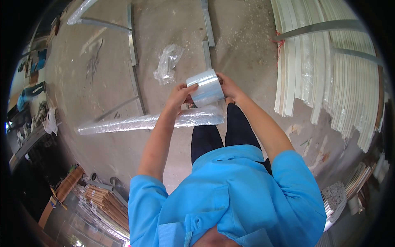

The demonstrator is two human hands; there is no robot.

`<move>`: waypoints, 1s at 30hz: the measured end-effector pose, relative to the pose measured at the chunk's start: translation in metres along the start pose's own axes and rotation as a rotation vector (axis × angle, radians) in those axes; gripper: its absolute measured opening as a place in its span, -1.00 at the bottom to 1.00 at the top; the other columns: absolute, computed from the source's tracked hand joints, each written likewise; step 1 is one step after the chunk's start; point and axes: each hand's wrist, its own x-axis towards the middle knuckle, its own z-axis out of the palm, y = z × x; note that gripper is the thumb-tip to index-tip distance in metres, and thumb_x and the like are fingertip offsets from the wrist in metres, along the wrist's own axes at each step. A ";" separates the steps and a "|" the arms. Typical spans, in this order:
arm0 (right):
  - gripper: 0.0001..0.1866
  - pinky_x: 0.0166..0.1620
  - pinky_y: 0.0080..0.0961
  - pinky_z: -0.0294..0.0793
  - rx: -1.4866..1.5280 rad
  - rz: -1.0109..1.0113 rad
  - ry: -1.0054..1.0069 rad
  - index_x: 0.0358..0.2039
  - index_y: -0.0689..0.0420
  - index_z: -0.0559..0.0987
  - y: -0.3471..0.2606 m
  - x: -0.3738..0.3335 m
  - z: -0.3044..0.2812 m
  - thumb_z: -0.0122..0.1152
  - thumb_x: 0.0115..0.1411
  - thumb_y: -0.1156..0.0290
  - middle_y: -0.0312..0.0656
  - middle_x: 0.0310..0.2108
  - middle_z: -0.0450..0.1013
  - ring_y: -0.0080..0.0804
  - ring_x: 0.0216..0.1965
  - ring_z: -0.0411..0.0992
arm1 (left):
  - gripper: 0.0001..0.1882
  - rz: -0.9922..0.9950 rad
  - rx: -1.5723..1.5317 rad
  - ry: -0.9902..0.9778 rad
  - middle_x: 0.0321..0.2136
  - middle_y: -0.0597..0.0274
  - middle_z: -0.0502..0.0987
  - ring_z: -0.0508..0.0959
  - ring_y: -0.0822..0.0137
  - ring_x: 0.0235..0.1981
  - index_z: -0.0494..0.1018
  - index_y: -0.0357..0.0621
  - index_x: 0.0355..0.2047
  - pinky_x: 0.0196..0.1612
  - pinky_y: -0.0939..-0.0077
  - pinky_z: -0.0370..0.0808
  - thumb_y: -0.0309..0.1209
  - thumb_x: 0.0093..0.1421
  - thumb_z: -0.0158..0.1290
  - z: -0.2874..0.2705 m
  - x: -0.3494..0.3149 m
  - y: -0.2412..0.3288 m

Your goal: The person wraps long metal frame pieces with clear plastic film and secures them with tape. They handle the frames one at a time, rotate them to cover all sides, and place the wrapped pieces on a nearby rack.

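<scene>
A wide roll of clear plastic film (205,88) is held in front of me between my two hands. My left hand (181,95) grips its left end, thumb laid over the top. At the other end my right hand (228,87) is closed on the roll, with some of its fingers hidden behind it. Just below the roll, a long bundle wrapped in shiny clear film (140,124) stretches from near my legs out to the left. Its right end lies close under my hands.
Grey metal rails (134,49) form a low frame ahead. Crumpled clear plastic (168,65) lies on the concrete floor. Long white strips (306,61) are stacked at right under a curved metal bar (325,27). Brown bundled lengths (103,201) stand at lower left.
</scene>
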 end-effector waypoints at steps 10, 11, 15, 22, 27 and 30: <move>-0.71 -0.58 -0.35 0.48 -0.693 0.396 -0.318 -0.38 0.26 0.61 -0.051 0.068 0.040 0.27 -0.03 0.29 -0.02 -0.46 0.56 -0.29 -0.59 0.51 | -0.54 0.171 0.335 -0.573 -0.22 0.01 0.55 0.51 0.08 -0.09 0.47 -0.32 -0.14 0.00 0.28 0.41 -0.34 -0.02 0.30 -0.027 -0.110 -0.095; -0.71 -0.59 -0.35 0.48 -0.749 0.455 -0.375 -0.42 0.29 0.61 -0.051 0.076 0.051 0.27 -0.02 0.28 -0.03 -0.48 0.56 -0.28 -0.61 0.51 | -0.47 0.205 0.529 -0.308 -0.15 -0.01 0.52 0.47 0.04 -0.03 0.44 -0.31 -0.09 0.05 0.22 0.39 -0.32 -0.04 0.32 -0.018 -0.100 -0.119; -0.68 -0.59 -0.33 0.48 -0.906 0.409 -0.631 -0.52 0.32 0.61 -0.031 0.091 0.095 0.20 0.04 0.25 -0.03 -0.54 0.56 -0.28 -0.64 0.51 | -0.18 0.530 0.667 0.615 0.12 -0.10 0.32 0.31 -0.13 0.15 0.27 -0.28 0.12 0.16 0.03 0.28 -0.23 -0.11 0.37 -0.018 -0.042 -0.179; -0.51 -0.40 -0.31 0.51 -1.216 0.518 -0.867 -0.42 0.26 0.61 -0.015 0.080 0.130 0.18 0.09 -0.01 -0.03 -0.46 0.57 -0.28 -0.52 0.51 | -0.06 0.709 1.145 0.466 0.12 -0.15 0.23 0.27 -0.10 0.16 0.25 -0.26 0.11 0.23 0.05 0.21 -0.11 -0.25 0.37 -0.033 -0.024 -0.171; -0.49 -0.38 -0.27 0.50 -0.982 0.396 -0.776 -0.24 0.12 0.60 -0.041 0.056 0.106 0.21 0.07 -0.10 -0.06 -0.41 0.57 -0.28 -0.50 0.50 | 0.00 0.492 0.780 0.137 0.03 -0.15 0.35 0.34 -0.10 0.09 0.20 -0.30 0.13 0.17 0.17 0.28 -0.21 -0.36 0.35 -0.024 -0.050 -0.178; -0.48 -0.36 -0.30 0.51 -0.795 -0.083 -0.525 -0.06 0.05 0.56 -0.068 0.029 0.060 0.20 0.11 -0.06 -0.07 -0.33 0.58 -0.26 -0.47 0.51 | 0.07 0.305 0.177 0.084 0.03 -0.12 0.35 0.37 -0.03 0.09 0.17 -0.31 0.15 0.16 0.21 0.30 -0.24 -0.42 0.39 -0.012 -0.061 -0.184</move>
